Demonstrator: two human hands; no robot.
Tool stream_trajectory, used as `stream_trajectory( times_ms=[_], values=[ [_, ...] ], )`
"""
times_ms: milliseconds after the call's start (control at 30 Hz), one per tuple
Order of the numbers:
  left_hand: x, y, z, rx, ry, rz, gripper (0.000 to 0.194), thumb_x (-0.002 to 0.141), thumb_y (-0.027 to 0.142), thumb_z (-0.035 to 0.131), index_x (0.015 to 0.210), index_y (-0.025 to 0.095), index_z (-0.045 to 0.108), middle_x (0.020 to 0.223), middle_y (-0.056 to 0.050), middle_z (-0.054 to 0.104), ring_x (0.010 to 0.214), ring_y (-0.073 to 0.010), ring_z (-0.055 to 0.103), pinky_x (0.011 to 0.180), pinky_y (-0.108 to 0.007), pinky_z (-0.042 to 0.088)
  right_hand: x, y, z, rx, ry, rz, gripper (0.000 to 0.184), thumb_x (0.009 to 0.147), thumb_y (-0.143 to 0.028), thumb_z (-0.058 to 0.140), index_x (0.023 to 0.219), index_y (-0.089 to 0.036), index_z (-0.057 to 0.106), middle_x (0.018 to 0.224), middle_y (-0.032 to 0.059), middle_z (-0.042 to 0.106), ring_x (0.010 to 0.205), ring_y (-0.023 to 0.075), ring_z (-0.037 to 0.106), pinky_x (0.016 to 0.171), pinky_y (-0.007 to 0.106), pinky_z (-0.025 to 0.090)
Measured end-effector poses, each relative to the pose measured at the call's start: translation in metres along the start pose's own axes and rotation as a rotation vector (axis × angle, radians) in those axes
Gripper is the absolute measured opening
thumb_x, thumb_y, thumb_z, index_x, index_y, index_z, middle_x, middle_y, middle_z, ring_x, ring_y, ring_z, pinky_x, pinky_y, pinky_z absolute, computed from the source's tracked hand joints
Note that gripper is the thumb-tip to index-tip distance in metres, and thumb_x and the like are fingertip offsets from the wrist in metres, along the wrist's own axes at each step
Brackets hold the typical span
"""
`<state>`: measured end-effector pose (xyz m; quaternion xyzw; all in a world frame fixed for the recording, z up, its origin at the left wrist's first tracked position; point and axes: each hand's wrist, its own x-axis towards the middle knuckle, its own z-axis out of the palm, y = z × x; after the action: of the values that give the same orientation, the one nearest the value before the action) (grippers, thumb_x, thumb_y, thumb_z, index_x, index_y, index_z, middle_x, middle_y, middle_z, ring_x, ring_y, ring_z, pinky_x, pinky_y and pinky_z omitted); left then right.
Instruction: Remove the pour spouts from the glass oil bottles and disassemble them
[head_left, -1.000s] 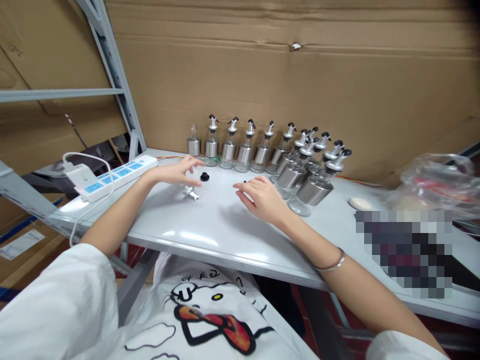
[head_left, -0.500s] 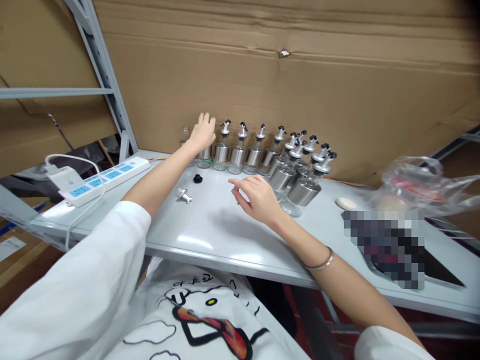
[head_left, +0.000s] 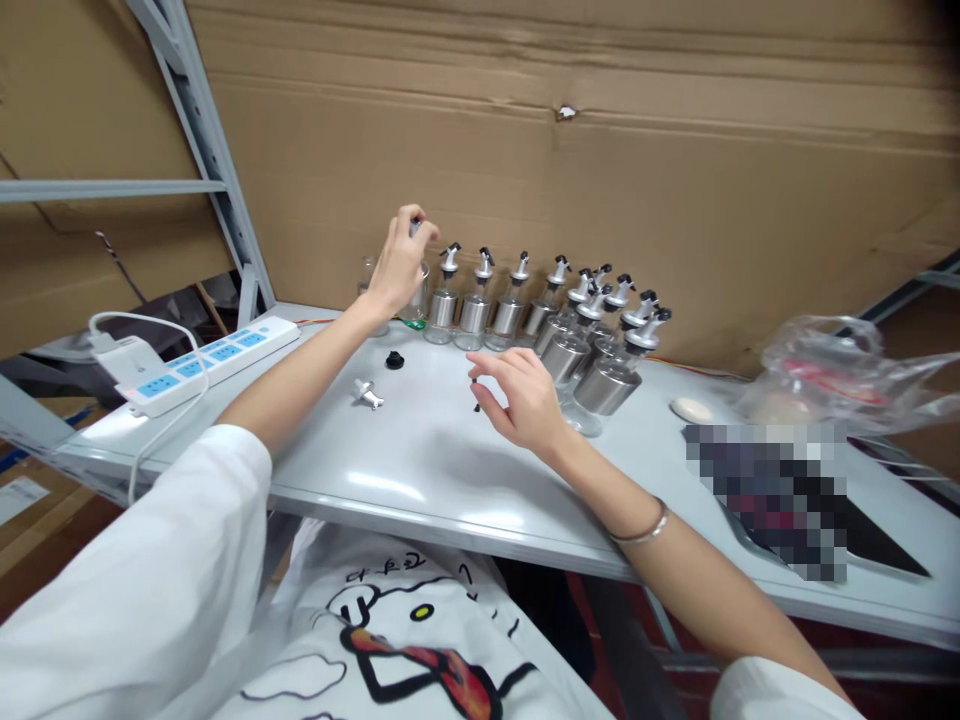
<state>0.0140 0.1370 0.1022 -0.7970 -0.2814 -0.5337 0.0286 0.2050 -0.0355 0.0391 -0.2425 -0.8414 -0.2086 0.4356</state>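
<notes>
My left hand (head_left: 403, 258) is closed around the pourer top of a glass oil bottle (head_left: 420, 290) at the back left. That bottle has a steel sleeve, partly hidden by my hand, and its base seems slightly off the table. My right hand (head_left: 521, 395) hovers over the middle of the table, thumb and forefinger curled about a small black part (head_left: 476, 407), mostly hidden by the fingers. Between my arms lie a silver pourer spout (head_left: 367, 393) and a black stopper (head_left: 394, 360). A bottle without a pourer (head_left: 367, 270) stands behind my left wrist.
Several oil bottles with pourers (head_left: 474, 310) line the cardboard wall and bunch up at right. A power strip (head_left: 217, 360) with a white cable lies left. Rightward are a pale oval object (head_left: 691, 410), a clear plastic bag (head_left: 832, 365) and a blurred-out dark item (head_left: 780, 500).
My left hand went from above the spout and stopper to the back row, gripped a bottle's top and seems to raise it slightly. My right hand stays nearly in place. The view shifted somewhat.
</notes>
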Motion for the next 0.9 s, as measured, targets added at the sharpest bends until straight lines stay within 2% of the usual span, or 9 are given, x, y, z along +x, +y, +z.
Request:
stream_trajectory(
  times_ms=[100,233,333,433,567,633,733,800,900],
  values=[
    [0.000,0.027,-0.019,-0.004,0.013,0.148,0.018,0.090,0.034,0.050,0.102,0.022,0.056,0.127,-0.011,0.042,0.122,-0.0290,0.042,0.103,-0.051,0.034,-0.001,-0.001,0.000,0.043,0.066,0.036,0.031,0.093,-0.020,0.046,0.124,-0.021,0.045,0.089,0.0053,0.069,0.081,0.0198,0.062,0.076,0.037,0.044],
    [-0.023,0.074,-0.038,-0.090,-0.046,0.271,0.015,0.090,0.034,0.049,0.096,0.022,0.057,0.124,-0.011,0.045,0.115,-0.0271,0.048,0.096,-0.048,0.041,-0.004,-0.001,0.005,0.154,0.128,0.238,0.032,0.094,-0.028,0.046,0.126,-0.023,0.041,0.093,0.0062,0.065,0.085,0.0198,0.061,0.077,0.038,0.047],
    [-0.053,0.106,-0.047,-0.163,-0.155,0.338,0.010,0.091,0.029,0.049,0.092,0.023,0.056,0.114,-0.007,0.049,0.102,-0.0199,0.053,0.085,-0.039,0.048,-0.006,-0.002,0.009,0.362,0.083,0.337,0.035,0.094,-0.041,0.047,0.124,-0.024,0.042,0.095,0.0060,0.063,0.087,0.0194,0.061,0.079,0.037,0.048],
    [-0.075,0.126,-0.052,-0.231,-0.199,0.352,0.007,0.090,0.024,0.050,0.096,0.021,0.053,0.110,-0.008,0.051,0.100,-0.0181,0.054,0.081,-0.035,0.049,-0.006,-0.007,0.012,0.670,-0.002,0.394,0.045,0.091,-0.056,0.047,0.123,-0.025,0.044,0.105,0.0073,0.062,0.097,0.0205,0.061,0.083,0.037,0.050],
    [-0.087,0.128,-0.049,-0.263,-0.176,0.323,0.016,0.089,0.025,0.054,0.104,0.022,0.049,0.118,-0.011,0.048,0.109,-0.0204,0.050,0.083,-0.036,0.048,-0.004,-0.016,0.014,0.906,-0.080,0.501,0.048,0.087,-0.058,0.052,0.121,-0.025,0.048,0.124,0.0089,0.057,0.114,0.0227,0.055,0.093,0.038,0.048],
    [-0.090,0.122,-0.043,-0.324,-0.150,0.319,0.025,0.088,0.026,0.055,0.111,0.024,0.046,0.124,-0.011,0.044,0.115,-0.0222,0.048,0.084,-0.037,0.048,-0.003,-0.019,0.014,0.908,-0.099,0.525,0.045,0.088,-0.056,0.054,0.119,-0.025,0.050,0.123,0.0086,0.058,0.114,0.0225,0.056,0.093,0.038,0.047],
    [-0.097,0.113,-0.031,-0.544,-0.142,0.264,0.045,0.086,0.033,0.058,0.125,0.028,0.037,0.134,-0.012,0.040,0.120,-0.0246,0.046,0.087,-0.039,0.047,-0.002,-0.020,0.014,0.879,-0.080,0.544,0.039,0.091,-0.054,0.050,0.116,-0.025,0.052,0.118,0.0073,0.061,0.109,0.0208,0.058,0.090,0.036,0.048],
    [-0.103,0.111,-0.025,-0.737,-0.188,0.149,0.054,0.086,0.038,0.057,0.132,0.029,0.031,0.139,-0.012,0.038,0.119,-0.0248,0.048,0.092,-0.041,0.046,-0.001,-0.021,0.014,0.865,-0.066,0.545,0.036,0.092,-0.052,0.049,0.116,-0.025,0.053,0.115,0.0064,0.062,0.105,0.0195,0.059,0.087,0.034,0.048],
    [-0.108,0.116,-0.023,-0.963,-0.292,-0.097,0.049,0.090,0.045,0.051,0.132,0.026,0.037,0.137,-0.012,0.046,0.118,-0.0247,0.052,0.098,-0.042,0.043,-0.001,-0.021,0.015,0.836,-0.070,0.532,0.034,0.092,-0.050,0.049,0.114,-0.024,0.055,0.114,0.0062,0.062,0.101,0.0187,0.059,0.086,0.033,0.048]
  ],
)
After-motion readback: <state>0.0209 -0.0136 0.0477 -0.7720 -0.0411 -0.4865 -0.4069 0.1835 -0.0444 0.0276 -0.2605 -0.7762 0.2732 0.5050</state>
